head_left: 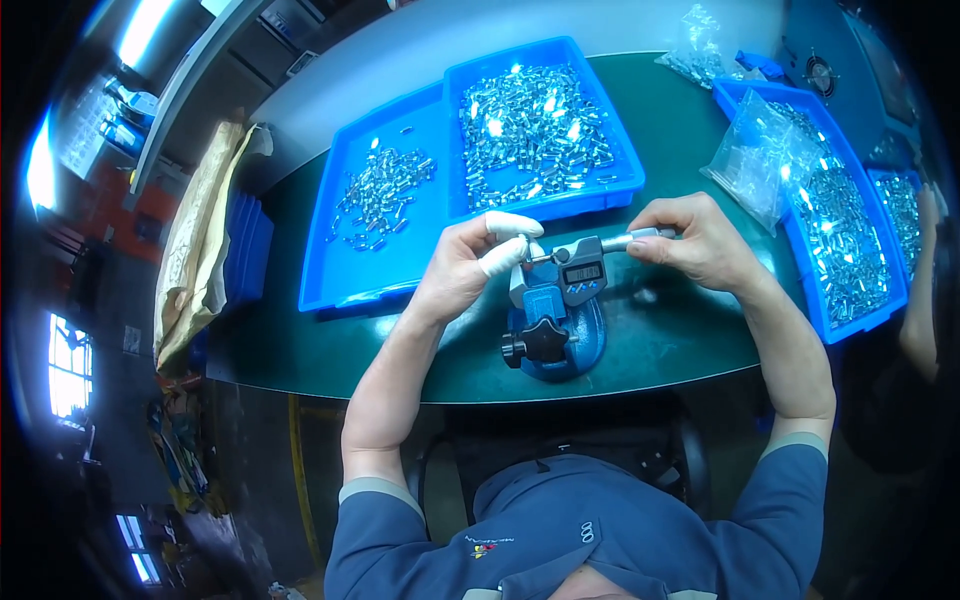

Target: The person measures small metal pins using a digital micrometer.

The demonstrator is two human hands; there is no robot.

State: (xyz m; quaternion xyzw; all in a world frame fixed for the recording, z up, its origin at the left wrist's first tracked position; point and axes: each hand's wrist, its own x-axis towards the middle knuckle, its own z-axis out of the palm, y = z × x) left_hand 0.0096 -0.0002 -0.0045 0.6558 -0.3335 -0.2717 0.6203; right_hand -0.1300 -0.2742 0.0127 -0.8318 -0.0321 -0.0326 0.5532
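Note:
A digital micrometer (583,274) with a small display is clamped in a blue stand (588,345) near the table's front edge. A black knob (543,341) sits on the stand's front. White finger cots cover the thumb and forefinger of my left hand (455,268), which pinch a small shiny metal sleeve (537,251) at the micrometer's jaws. Whether both jaws touch the sleeve is too small to tell. On the other side, my right hand (705,243) has its thumb and fingers closed around the micrometer's thimble (650,234).
Behind the stand, one blue tray (318,270) holds a loose pile of metal sleeves; another blue tray (634,178) beside it is heaped with them. At right, a long blue tray (818,300) carries more sleeves and a clear plastic bag (755,160). Another person's arm (922,300) shows at the far right.

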